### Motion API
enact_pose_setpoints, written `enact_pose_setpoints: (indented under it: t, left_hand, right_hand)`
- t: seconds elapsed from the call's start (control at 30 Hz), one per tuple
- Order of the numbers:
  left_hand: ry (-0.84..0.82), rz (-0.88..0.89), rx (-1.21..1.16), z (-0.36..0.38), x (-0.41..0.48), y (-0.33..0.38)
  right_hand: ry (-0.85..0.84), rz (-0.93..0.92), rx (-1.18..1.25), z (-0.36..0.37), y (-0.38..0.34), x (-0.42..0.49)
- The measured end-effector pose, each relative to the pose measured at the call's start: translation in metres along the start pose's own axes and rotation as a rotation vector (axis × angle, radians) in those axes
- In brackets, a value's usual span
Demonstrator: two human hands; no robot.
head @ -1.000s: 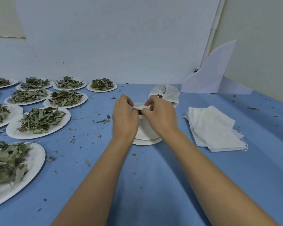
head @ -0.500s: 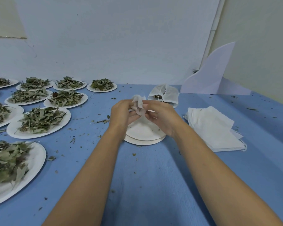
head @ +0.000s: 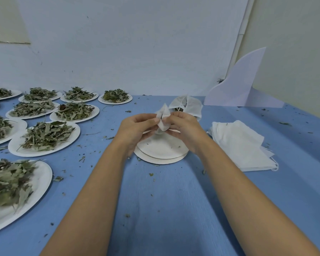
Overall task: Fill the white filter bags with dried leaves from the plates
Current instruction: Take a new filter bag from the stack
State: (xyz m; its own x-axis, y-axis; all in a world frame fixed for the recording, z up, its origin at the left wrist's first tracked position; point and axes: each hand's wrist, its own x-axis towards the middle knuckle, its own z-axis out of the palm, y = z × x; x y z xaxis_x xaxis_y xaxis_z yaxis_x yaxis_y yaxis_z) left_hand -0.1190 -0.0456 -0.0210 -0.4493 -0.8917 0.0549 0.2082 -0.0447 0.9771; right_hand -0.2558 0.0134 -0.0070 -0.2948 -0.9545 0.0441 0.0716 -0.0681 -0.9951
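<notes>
Head view: two bare forearms reach up from the bottom of the frame across the blue table (head: 164, 209), which is strewn with leaf crumbs. At the lower left lies the nearest plate of dried leaves (head: 43, 174). In the middle of the frame the left hand (head: 135, 129) and the right hand (head: 185, 130) meet above a stack of empty plates (head: 161, 152). Both pinch one small white filter bag (head: 163, 120) between thumb and curled fingers, each on its own side. The bag is crumpled and held clear of the stack, with a dark slit showing at its middle. Whether its mouth is being pulled open or drawn closed cannot be told, nor how much it holds. Either way the work looks best done over the stack, so that anything spilled lands on a plate and not on the table. The thin cloth probably wants a light pinch near the rim, with both sides pulled evenly. Right of the hands lies a pile of flat bags (head: 242, 145), apparently unfilled. Just behind the hands sits another bag (head: 191, 106), puffed, with leaves showing at its mouth. Farther off at the left, more plates of leaves (head: 68, 145) stand in rows, so much of the task seems left. A white board (head: 242, 85) leans at the upper right.
</notes>
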Motion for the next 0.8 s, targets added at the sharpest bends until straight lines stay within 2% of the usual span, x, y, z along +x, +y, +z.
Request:
enact_pose_setpoints:
  t: [0.07, 0.13, 0.2, 0.3, 0.37, 0.4, 0.5, 0.57, 0.7, 0.8]
  left_hand:
    - [0.008, -0.002, -0.023, 0.003, -0.002, 0.001]
    - [0.071, 0.034, 0.022, 0.009, -0.003, 0.002]
    - [0.22, 0.155, 0.281, 0.018, -0.003, 0.001]
    - [0.4, 0.407, 0.662, 0.033, -0.01, 0.0]
    - [0.433, 0.521, 0.921, 0.037, -0.013, -0.001]
    - [0.445, 0.524, 1.01, 0.036, -0.012, -0.001]
    - [0.452, 0.403, 1.05, 0.031, -0.012, 0.0]
    - [0.409, 0.367, 1.11, 0.033, -0.012, -0.004]
    - [0.332, 0.45, 1.053, 0.033, -0.009, -0.01]
    - [0.278, 0.505, 0.959, 0.031, -0.005, -0.01]
  right_hand:
    - [0.058, -0.057, -0.07, 0.002, 0.001, 0.0]
    - [0.203, -0.183, -0.269, 0.004, 0.002, 0.0]
    - [0.363, -0.338, -0.482, 0.008, 0.005, -0.002]
    - [0.455, -0.537, -0.771, 0.017, 0.011, -0.005]
    - [0.487, -0.561, -0.929, 0.018, 0.013, -0.004]
    - [0.49, -0.519, -0.949, 0.016, 0.013, -0.003]
    - [0.372, -0.375, -0.992, 0.013, 0.014, -0.002]
    - [0.269, -0.41, -1.093, 0.018, 0.016, -0.003]
    - [0.235, -0.495, -0.993, 0.024, 0.015, -0.002]
    - [0.248, -0.428, -0.863, 0.017, 0.015, 0.0]
